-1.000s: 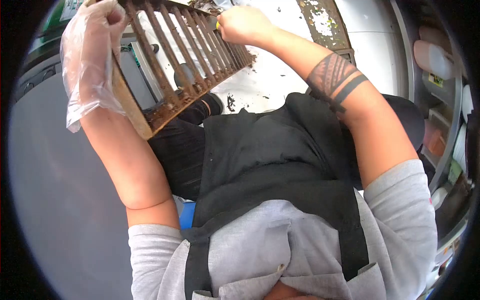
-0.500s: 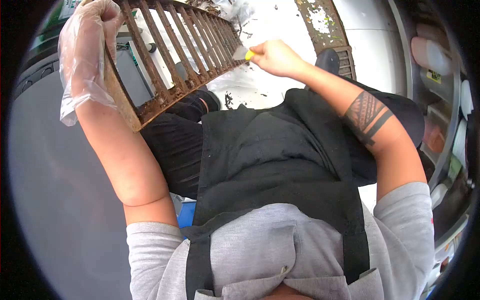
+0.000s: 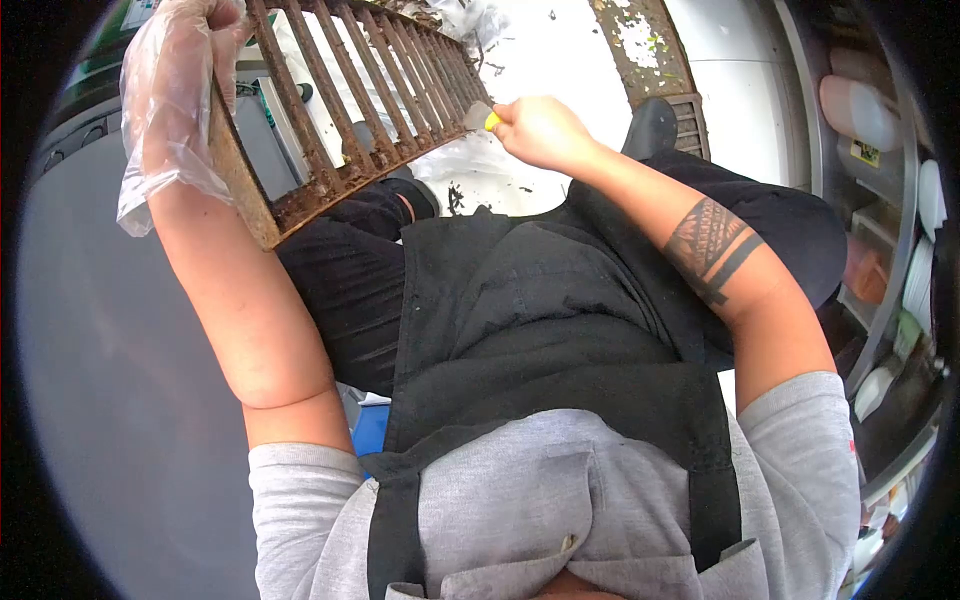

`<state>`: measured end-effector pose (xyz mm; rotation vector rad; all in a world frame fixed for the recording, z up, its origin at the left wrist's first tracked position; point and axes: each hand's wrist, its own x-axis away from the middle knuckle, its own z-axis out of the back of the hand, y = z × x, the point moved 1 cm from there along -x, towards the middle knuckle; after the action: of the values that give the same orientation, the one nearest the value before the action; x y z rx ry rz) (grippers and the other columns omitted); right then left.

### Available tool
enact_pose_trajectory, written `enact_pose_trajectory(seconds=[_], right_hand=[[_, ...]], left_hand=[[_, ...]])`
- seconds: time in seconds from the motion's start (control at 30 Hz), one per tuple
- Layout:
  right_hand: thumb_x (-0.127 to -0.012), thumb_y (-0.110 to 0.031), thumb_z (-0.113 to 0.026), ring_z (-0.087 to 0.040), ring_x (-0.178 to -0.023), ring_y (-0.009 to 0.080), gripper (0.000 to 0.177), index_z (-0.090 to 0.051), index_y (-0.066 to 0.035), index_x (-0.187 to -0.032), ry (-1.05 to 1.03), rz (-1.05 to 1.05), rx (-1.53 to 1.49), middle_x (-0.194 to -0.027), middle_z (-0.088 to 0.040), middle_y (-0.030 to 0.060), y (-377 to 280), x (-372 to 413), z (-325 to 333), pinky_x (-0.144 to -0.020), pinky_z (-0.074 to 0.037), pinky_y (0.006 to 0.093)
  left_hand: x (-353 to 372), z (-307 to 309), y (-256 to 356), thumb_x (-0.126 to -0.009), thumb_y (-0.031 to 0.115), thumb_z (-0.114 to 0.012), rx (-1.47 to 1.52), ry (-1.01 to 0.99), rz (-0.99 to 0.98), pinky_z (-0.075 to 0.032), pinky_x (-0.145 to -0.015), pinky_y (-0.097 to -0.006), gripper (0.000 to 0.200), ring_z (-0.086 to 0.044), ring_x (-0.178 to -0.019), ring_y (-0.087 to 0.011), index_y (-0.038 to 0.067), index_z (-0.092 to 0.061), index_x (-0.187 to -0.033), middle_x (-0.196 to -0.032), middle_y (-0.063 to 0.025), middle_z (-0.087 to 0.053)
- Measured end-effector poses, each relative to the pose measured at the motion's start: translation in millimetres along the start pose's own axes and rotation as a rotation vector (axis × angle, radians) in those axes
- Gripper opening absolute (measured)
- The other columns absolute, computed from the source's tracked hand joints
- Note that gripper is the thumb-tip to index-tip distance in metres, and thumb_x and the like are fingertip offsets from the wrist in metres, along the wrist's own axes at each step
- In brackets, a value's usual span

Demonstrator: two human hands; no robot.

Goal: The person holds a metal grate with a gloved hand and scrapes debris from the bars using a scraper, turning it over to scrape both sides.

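Note:
A long rusty metal drain grate is tilted up across the upper left of the view, its slots crusted with brown dirt. My left hand, in a clear plastic glove, is closed on the grate's near left end; part of its fingers lies beyond the top edge of the view. In my bare right hand is a scraper with a yellow handle and a flat blade. The blade meets the lower rail near the grate's far end.
Dark bits of debris and clear plastic film lie on the white floor. A littered drain channel runs beyond my right foot. At the left is a grey panel; shelves with containers line the right.
My right hand and the scraper have moved slightly left and down along the grate's rail, and the right forearm has shifted left. The grate has risen a little in view, still in my left hand.

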<state>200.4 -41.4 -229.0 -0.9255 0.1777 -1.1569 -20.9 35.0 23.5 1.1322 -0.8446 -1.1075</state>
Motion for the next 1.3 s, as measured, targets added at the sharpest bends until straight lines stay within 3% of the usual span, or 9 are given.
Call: enact_pose_trajectory(seconds=[0.07, 0.23, 0.33, 0.43, 0.47, 0.53, 0.97, 1.1, 1.3], right_hand=[[-0.097, -0.022, -0.056, -0.071, -0.081, 0.0410, 0.029, -0.073, 0.000, -0.103, -0.038, 0.060, 0.236, -0.084, -0.073, 0.0205, -11, -1, 3, -0.078, -0.056, 0.0509], [-0.098, -0.017, -0.050, -0.070, -0.078, 0.0423, 0.028, -0.070, 0.002, -0.099, 0.080, 0.113, 0.274, -0.079, -0.071, 0.0225, -10, -6, -18, -0.073, -0.056, 0.0527], [-0.098, -0.017, -0.048, -0.070, -0.076, 0.0421, 0.028, -0.068, 0.003, -0.101, 0.048, 0.074, 0.223, -0.078, -0.070, 0.0237, -22, -23, -16, -0.071, -0.056, 0.0530], [-0.098, -0.017, -0.048, -0.070, -0.077, 0.0419, 0.028, -0.068, 0.002, -0.102, 0.006, 0.086, 0.266, -0.080, -0.071, 0.0239, -20, -14, -16, -0.071, -0.056, 0.0530], [-0.097, -0.018, -0.049, -0.071, -0.078, 0.0421, 0.027, -0.068, 0.001, -0.102, 0.021, 0.133, 0.313, -0.081, -0.071, 0.0236, -18, -13, -15, -0.071, -0.056, 0.0528], [-0.096, -0.018, -0.049, -0.071, -0.078, 0.0420, 0.027, -0.068, 0.001, -0.100, 0.015, 0.107, 0.285, -0.082, -0.072, 0.0236, -17, -17, -13, -0.072, -0.056, 0.0528], [-0.089, -0.012, -0.052, -0.072, -0.081, 0.0417, 0.023, -0.067, 0.004, -0.096, 0.034, 0.177, 0.284, -0.080, -0.071, 0.0243, -36, -58, -4, -0.075, -0.056, 0.0535], [-0.088, -0.016, -0.056, -0.073, -0.082, 0.0394, 0.026, -0.068, 0.004, -0.100, -0.004, 0.137, 0.370, -0.084, -0.072, 0.0250, -37, -30, 7, -0.077, -0.058, 0.0510], [-0.084, -0.016, -0.057, -0.075, -0.090, 0.0368, 0.025, -0.073, -0.001, -0.096, -0.059, 0.055, 0.318, -0.094, -0.075, 0.0218, -39, -77, 21, -0.082, -0.059, 0.0477]], left_hand=[[-1, -4, -1, -0.070, -0.003, -0.046, -0.020, 0.055, -0.027, -0.030, -0.042, -0.0212, 0.031, -0.043, -0.051, -0.0097, -0.002, -0.063, -0.096, -0.080, -0.0067, -0.059], [0, -20, 7, -0.070, -0.004, -0.045, 0.037, 0.204, 0.091, -0.033, -0.045, -0.0198, 0.032, -0.047, -0.056, -0.0104, -0.003, -0.062, -0.097, -0.086, -0.0079, -0.061], [5, -1, 1, -0.070, -0.004, -0.045, -0.031, 0.060, -0.191, -0.039, -0.053, -0.0193, 0.034, -0.053, -0.067, -0.0126, -0.002, -0.062, -0.099, -0.089, -0.0084, -0.062], [9, 9, 8, -0.070, -0.003, -0.045, 0.088, -0.444, -0.099, -0.043, -0.064, -0.0200, 0.036, -0.056, -0.081, -0.0158, -0.002, -0.062, -0.101, -0.093, -0.0089, -0.063], [3, -1, -3, -0.070, -0.003, -0.045, -0.024, -0.180, -0.115, -0.043, -0.061, -0.0206, 0.036, -0.055, -0.075, -0.0156, -0.001, -0.062, -0.101, -0.092, -0.0093, -0.063], [-3, -4, -8, -0.070, -0.002, -0.045, -0.138, 0.086, -0.128, -0.043, -0.058, -0.0211, 0.035, -0.055, -0.070, -0.0154, 0.000, -0.062, -0.101, -0.090, -0.0098, -0.063], [10, -16, 14, -0.072, -0.001, -0.044, -0.227, 0.105, -0.010, -0.026, -0.034, -0.0227, 0.034, -0.034, -0.039, -0.0077, 0.001, -0.063, -0.100, -0.075, -0.0028, -0.057], [0, 0, 4, -0.077, 0.000, -0.045, -0.261, 0.098, 0.015, -0.034, -0.046, -0.0217, 0.032, -0.034, -0.039, -0.0069, 0.001, -0.065, -0.102, -0.069, -0.0010, -0.054], [-14, 15, -5, -0.084, 0.003, -0.047, -0.366, 0.055, 0.072, -0.047, -0.064, -0.0202, 0.030, -0.034, -0.039, -0.0057, 0.001, -0.069, -0.104, -0.059, 0.0018, -0.049]])
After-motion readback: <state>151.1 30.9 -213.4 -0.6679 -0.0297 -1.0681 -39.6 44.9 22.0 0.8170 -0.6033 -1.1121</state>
